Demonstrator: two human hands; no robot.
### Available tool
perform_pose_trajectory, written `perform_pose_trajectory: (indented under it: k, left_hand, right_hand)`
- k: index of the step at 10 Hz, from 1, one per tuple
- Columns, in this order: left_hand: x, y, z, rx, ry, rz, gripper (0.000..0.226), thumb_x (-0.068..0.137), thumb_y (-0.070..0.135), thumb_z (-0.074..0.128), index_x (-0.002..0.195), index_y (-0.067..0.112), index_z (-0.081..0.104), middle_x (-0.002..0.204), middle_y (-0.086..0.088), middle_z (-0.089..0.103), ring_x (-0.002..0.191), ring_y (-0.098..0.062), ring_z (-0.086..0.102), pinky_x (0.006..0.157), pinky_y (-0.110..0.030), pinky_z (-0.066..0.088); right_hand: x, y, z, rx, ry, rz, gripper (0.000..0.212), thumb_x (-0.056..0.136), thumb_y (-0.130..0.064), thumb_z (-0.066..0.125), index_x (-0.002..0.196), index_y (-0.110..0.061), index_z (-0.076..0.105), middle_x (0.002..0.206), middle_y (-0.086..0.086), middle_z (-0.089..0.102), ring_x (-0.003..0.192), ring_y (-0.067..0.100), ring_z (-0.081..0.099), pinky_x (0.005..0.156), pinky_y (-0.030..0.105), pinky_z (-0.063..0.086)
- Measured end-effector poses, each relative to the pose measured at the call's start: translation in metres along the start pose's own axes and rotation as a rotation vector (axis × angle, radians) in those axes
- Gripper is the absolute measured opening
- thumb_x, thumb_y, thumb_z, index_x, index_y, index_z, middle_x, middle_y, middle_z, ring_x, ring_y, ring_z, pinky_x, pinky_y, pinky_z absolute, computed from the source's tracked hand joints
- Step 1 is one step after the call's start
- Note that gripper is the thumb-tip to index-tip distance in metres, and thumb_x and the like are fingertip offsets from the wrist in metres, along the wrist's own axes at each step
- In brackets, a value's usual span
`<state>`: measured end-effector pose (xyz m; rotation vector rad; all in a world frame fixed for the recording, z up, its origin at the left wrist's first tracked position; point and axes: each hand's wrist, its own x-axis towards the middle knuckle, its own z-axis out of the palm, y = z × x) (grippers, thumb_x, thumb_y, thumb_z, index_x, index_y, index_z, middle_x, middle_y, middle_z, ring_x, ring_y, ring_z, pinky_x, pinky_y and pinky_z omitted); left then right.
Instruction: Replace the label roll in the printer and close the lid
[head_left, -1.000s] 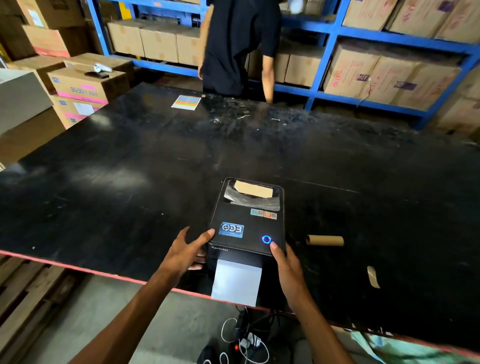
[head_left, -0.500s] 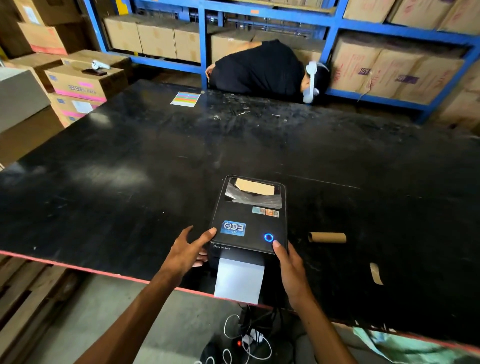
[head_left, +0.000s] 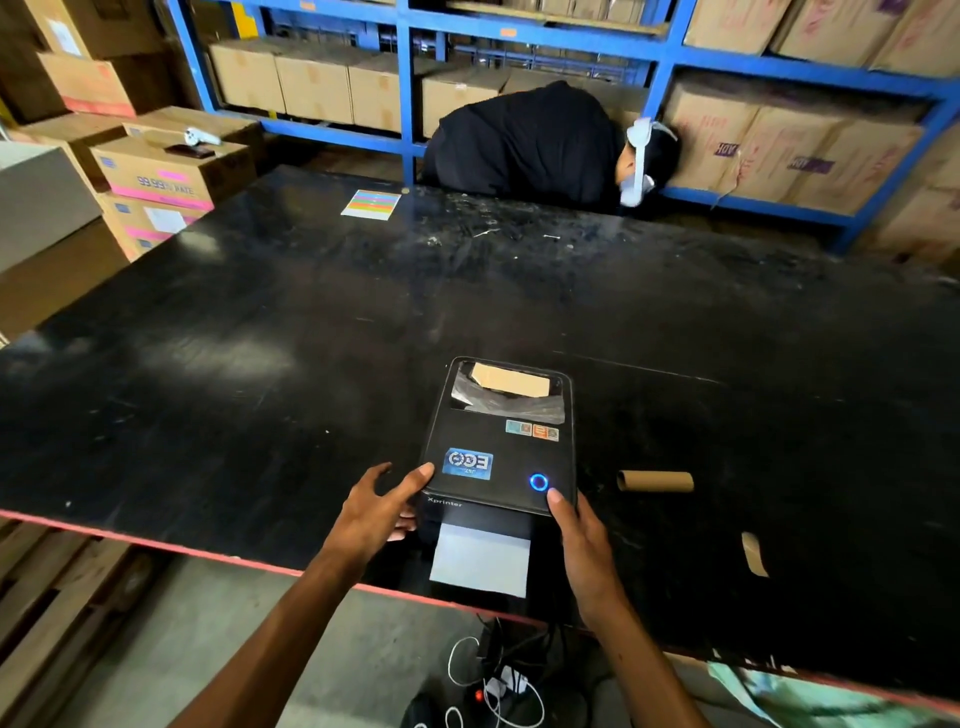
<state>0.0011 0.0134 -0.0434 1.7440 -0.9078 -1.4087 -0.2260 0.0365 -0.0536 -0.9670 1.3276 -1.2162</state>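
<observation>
A black label printer (head_left: 498, 441) sits near the front edge of the black table (head_left: 260, 364), its lid down and a blue ring light glowing. Through the lid's window a brown cardboard roll core (head_left: 511, 382) shows. A white label strip (head_left: 480, 561) sticks out of the front slot. My left hand (head_left: 382, 512) rests on the printer's front left corner, thumb on the lid. My right hand (head_left: 582, 545) holds the front right corner, thumb tip just below the light. An empty cardboard core (head_left: 655, 481) lies on the table to the right.
A person in black (head_left: 530, 143) bends low behind the table's far edge. Blue shelves (head_left: 649, 52) hold cardboard boxes. Stacked boxes (head_left: 156, 176) stand at the left. A coloured card (head_left: 371, 203) and a brown paper scrap (head_left: 754, 553) lie on the table. Cables (head_left: 498, 680) hang below.
The person behind the table bent down from standing. My hands and the printer have barely shifted; the lid stays down.
</observation>
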Motion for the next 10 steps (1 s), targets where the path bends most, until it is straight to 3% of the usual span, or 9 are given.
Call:
perform_pose_trajectory:
  k: [1, 2, 3, 5, 6, 7, 8, 9, 10]
  left_hand:
    - [-0.001, 0.000, 0.000, -0.005, 0.004, 0.008, 0.085, 0.072, 0.056, 0.067, 0.140, 0.017, 0.035, 0.122, -0.025, 0.062, 0.095, -0.033, 0.068, 0.082, -0.041, 0.057]
    - [-0.001, 0.000, -0.002, -0.013, 0.004, 0.020, 0.092, 0.062, 0.063, 0.068, 0.137, 0.016, 0.041, 0.115, -0.023, 0.065, 0.091, -0.030, 0.069, 0.080, -0.040, 0.058]
    - [-0.003, 0.000, -0.003, -0.009, 0.006, 0.033, 0.101, 0.051, 0.071, 0.066, 0.133, 0.016, 0.045, 0.111, -0.020, 0.067, 0.089, -0.029, 0.070, 0.079, -0.040, 0.059]
    - [-0.002, 0.000, -0.004, 0.030, -0.001, 0.054, 0.104, 0.046, 0.079, 0.063, 0.128, 0.017, 0.051, 0.117, -0.020, 0.065, 0.098, -0.032, 0.067, 0.091, -0.049, 0.055]
    - [-0.002, -0.001, -0.006, 0.043, -0.011, 0.063, 0.097, 0.046, 0.080, 0.062, 0.120, 0.017, 0.057, 0.108, -0.016, 0.069, 0.092, -0.029, 0.070, 0.087, -0.046, 0.057]
    - [-0.003, 0.000, -0.007, 0.061, -0.032, 0.070, 0.087, 0.049, 0.079, 0.062, 0.111, 0.019, 0.061, 0.099, -0.013, 0.072, 0.087, -0.026, 0.071, 0.081, -0.041, 0.059]
    - [-0.006, 0.000, -0.008, 0.093, -0.053, 0.097, 0.072, 0.056, 0.074, 0.060, 0.104, 0.021, 0.064, 0.092, -0.009, 0.074, 0.081, -0.022, 0.073, 0.076, -0.037, 0.058]
    - [-0.005, 0.000, -0.015, 0.092, -0.090, 0.142, 0.041, 0.076, 0.052, 0.061, 0.101, 0.020, 0.067, 0.090, -0.009, 0.077, 0.077, -0.018, 0.074, 0.080, -0.040, 0.058]
    - [-0.020, -0.026, -0.031, 0.050, -0.028, 0.175, 0.016, 0.090, 0.012, 0.059, 0.102, 0.007, 0.068, 0.079, -0.012, 0.076, 0.065, -0.014, 0.070, 0.066, -0.031, 0.057]
  right_hand:
    - [0.001, 0.000, 0.000, 0.000, 0.007, -0.002, 0.031, 0.093, -0.023, 0.052, 0.124, -0.022, 0.059, 0.116, -0.008, 0.067, 0.099, -0.002, 0.064, 0.080, 0.011, 0.052]
    - [0.000, 0.000, 0.000, 0.013, 0.002, 0.023, 0.033, 0.092, -0.024, 0.053, 0.125, -0.020, 0.058, 0.119, -0.002, 0.068, 0.107, 0.010, 0.064, 0.093, 0.028, 0.051]
    - [0.001, 0.001, -0.002, 0.019, 0.008, 0.022, 0.034, 0.092, -0.023, 0.054, 0.125, -0.018, 0.058, 0.120, 0.000, 0.068, 0.109, 0.013, 0.064, 0.094, 0.030, 0.049]
    - [0.004, 0.004, -0.004, -0.001, -0.001, 0.030, 0.034, 0.091, -0.023, 0.056, 0.124, -0.020, 0.059, 0.119, -0.001, 0.069, 0.107, 0.008, 0.065, 0.081, 0.015, 0.053]
    - [0.005, 0.005, -0.006, -0.001, -0.001, 0.046, 0.034, 0.089, -0.025, 0.058, 0.123, -0.021, 0.060, 0.117, -0.002, 0.069, 0.103, 0.007, 0.066, 0.077, 0.014, 0.054]
    - [0.004, 0.004, -0.006, 0.004, 0.003, 0.053, 0.034, 0.089, -0.024, 0.058, 0.123, -0.021, 0.059, 0.118, 0.000, 0.069, 0.105, 0.010, 0.066, 0.085, 0.022, 0.054]
    - [-0.001, 0.003, -0.006, -0.010, -0.012, 0.070, 0.036, 0.089, -0.026, 0.057, 0.125, -0.023, 0.057, 0.119, 0.000, 0.068, 0.108, 0.013, 0.065, 0.096, 0.034, 0.051]
    - [0.004, -0.004, -0.012, -0.054, -0.035, 0.101, 0.039, 0.088, -0.031, 0.058, 0.126, -0.029, 0.055, 0.115, -0.009, 0.066, 0.107, 0.006, 0.062, 0.092, 0.026, 0.050]
    - [-0.006, 0.002, -0.023, -0.087, -0.015, 0.085, 0.034, 0.087, -0.020, 0.060, 0.118, -0.035, 0.056, 0.115, -0.014, 0.064, 0.106, -0.002, 0.058, 0.094, 0.022, 0.047]
